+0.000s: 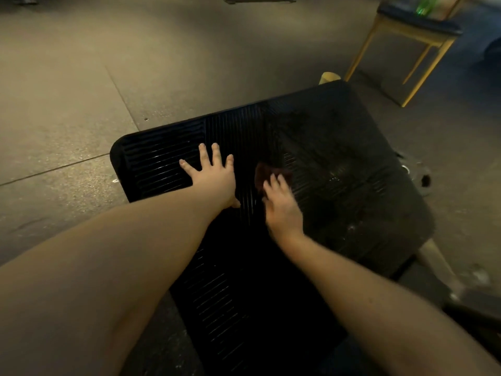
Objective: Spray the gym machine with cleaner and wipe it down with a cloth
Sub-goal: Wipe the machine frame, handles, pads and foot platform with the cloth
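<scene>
Head view, looking down along both bare forearms onto a black ribbed platform (pixel 339 147) of the gym machine, which sits low on a speckled grey rubber floor (pixel 81 77). Left hand (pixel 214 177) lies flat on the ribbed surface, palm down, fingers (pixel 216 153) spread wide and holding nothing. Right hand (pixel 283 206) just beside it, motion-blurred, palm down on a dark reddish cloth (pixel 264 172); fingers pressed onto the cloth, which pokes out past the fingertips and lies against the ribs near the platform's middle. Whether the fingers curl around the cloth or only press it flat cannot be told through the blur. Ribs to the right of the cloth catch faint wet-looking glints. Platform corners rounded; a pale frame tube (pixel 433 264) runs out from under its right edge. Far right, well apart from the platform, a yellow-legged stool (pixel 423 42) with a dark padded top; a green object (pixel 424 6) rests on it, too blurred to identify.
</scene>
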`<state>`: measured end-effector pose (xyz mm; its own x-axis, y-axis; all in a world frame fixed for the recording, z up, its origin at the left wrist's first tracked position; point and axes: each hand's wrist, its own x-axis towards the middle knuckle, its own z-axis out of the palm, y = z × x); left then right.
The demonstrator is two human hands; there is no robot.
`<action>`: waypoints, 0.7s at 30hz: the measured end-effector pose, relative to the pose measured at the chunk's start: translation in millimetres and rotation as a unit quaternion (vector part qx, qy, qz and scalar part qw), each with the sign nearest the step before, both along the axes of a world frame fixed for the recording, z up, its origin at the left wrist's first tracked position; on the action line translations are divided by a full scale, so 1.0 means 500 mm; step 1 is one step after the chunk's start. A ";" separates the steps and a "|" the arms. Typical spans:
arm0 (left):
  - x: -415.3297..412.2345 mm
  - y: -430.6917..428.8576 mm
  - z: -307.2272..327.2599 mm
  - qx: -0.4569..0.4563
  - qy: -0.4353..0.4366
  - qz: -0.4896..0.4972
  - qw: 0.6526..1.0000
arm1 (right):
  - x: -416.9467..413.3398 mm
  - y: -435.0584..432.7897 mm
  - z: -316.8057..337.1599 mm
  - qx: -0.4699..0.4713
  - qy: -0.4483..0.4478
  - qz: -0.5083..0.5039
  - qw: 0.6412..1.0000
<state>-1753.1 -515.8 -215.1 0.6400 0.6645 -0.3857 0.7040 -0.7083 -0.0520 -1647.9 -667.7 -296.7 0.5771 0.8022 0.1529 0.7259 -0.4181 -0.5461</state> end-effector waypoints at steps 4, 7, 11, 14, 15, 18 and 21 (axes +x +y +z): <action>-0.006 -0.010 0.003 0.009 -0.005 -0.035 0.999 | -0.029 -0.088 -0.027 -0.035 -0.013 0.048 0.998; 0.004 -0.008 -0.001 0.013 0.014 -0.042 0.999 | 0.017 -0.031 0.000 -0.039 -0.009 0.041 0.998; 0.016 -0.003 -0.001 -0.011 0.017 -0.044 0.999 | 0.131 0.134 0.061 -0.036 -0.027 -0.009 0.999; 0.023 -0.003 -0.002 -0.019 0.023 -0.040 0.999 | 0.218 0.268 0.115 -0.056 -0.039 -0.045 0.997; 0.025 -0.002 -0.004 -0.019 0.029 -0.038 0.999 | 0.242 0.304 0.135 -0.061 -0.042 -0.060 0.995; 0.032 0.003 -0.006 -0.021 0.040 -0.036 0.998 | 0.285 0.361 0.185 -0.081 -0.029 -0.084 0.993; 0.033 0.005 -0.007 -0.023 0.032 -0.030 0.999 | 0.247 0.346 0.184 -0.056 0.004 -0.090 0.994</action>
<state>-1736.6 -513.1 -218.5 0.6508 0.6064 -0.4569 0.6565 -0.7517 -0.0625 -1524.3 -494.8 -204.4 0.7131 0.6982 0.0633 0.6304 -0.5990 -0.4937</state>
